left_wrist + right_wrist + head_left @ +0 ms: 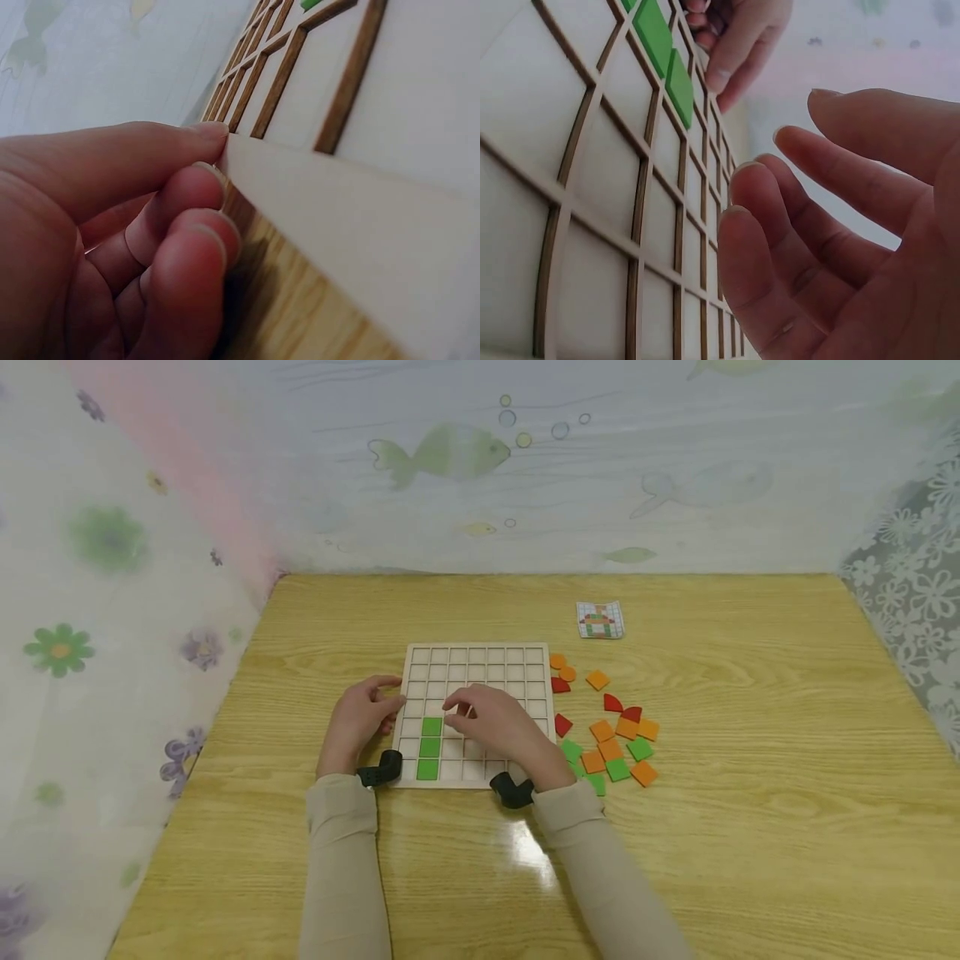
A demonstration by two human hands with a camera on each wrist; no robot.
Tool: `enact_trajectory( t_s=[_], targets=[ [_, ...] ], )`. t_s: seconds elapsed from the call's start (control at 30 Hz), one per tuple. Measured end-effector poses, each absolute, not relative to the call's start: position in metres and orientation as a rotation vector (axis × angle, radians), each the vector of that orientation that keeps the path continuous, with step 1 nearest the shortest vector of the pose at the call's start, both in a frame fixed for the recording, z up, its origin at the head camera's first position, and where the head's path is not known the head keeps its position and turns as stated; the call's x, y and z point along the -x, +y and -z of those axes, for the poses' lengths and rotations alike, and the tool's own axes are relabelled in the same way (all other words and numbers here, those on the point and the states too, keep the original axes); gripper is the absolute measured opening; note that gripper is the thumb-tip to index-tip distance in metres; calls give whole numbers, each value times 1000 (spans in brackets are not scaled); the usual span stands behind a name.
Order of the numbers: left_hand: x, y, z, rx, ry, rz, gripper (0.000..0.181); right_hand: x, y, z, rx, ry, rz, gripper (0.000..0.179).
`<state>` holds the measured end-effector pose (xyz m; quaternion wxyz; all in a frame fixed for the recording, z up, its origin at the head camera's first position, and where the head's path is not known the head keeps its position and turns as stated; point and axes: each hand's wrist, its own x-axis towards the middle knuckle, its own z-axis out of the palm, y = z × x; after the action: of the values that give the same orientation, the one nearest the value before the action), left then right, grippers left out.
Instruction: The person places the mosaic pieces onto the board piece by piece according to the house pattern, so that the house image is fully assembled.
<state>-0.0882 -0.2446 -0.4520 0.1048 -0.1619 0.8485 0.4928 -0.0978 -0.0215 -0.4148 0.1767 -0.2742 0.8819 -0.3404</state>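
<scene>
A square wooden grid board (477, 657) lies on the table. Three green square tiles (430, 747) form a column in its left part. My right hand (498, 722) hovers over the board just right of the top green tile. Its thumb and fingers are bent and apart, with nothing between them in the right wrist view. At the board's left edge is my left hand (354, 720). In the left wrist view one fingertip (214, 130) touches the edge, while the other fingers curl loosely beside it without visibly gripping.
Right of the board lie loose pieces: orange squares (644, 773), green squares (640, 749), red quarter-circles (612, 702) and orange round pieces (567, 674). A small card (600, 620) with a coloured grid picture lies farther back. Walls border the table (750, 693) behind and at left.
</scene>
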Motion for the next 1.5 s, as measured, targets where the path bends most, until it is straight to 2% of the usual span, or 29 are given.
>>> enact_trajectory(
  t_s=[0.67,1.5],
  targets=[
    [89,-243,451,458,2497,-1461,39,100,26,413,741,2593,856,22],
    [88,-243,452,453,2495,-1484,38,101,114,410,721,2637,731,23]
  ],
)
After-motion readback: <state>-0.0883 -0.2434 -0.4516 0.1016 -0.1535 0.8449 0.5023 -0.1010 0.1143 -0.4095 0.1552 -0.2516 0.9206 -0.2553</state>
